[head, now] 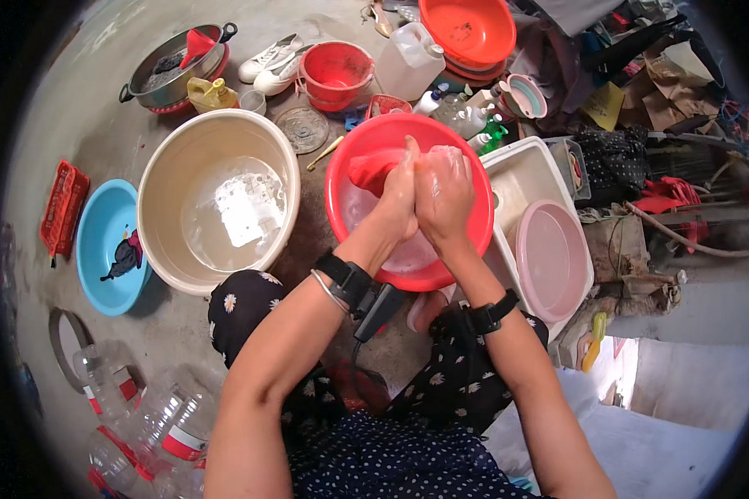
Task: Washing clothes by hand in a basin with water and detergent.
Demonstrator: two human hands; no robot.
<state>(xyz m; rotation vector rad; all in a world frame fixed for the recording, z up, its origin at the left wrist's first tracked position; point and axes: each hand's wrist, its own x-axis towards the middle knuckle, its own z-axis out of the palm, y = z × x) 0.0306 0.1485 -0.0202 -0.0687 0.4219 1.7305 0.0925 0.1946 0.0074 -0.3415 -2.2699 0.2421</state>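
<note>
Above a red plastic basin (334, 206), my left hand (401, 196) and my right hand (446, 196) are pressed together. A wet red cloth (369, 173) is gripped between them and sticks out past my left hand. The rest of the cloth is hidden by my hands. Suds cling to the curled right hand, and my left thumb points up. Soapy water (406, 259) lies in the bottom of the basin. Both wrists wear black straps.
To the left, a large beige basin (153, 249) holds water, with a blue basin (87, 268) beyond it. At right, a pink basin (552, 262) sits in a white sink (505, 163). Pump bottles (471, 121), a red bucket (336, 75) and a jerrycan (409, 59) stand behind.
</note>
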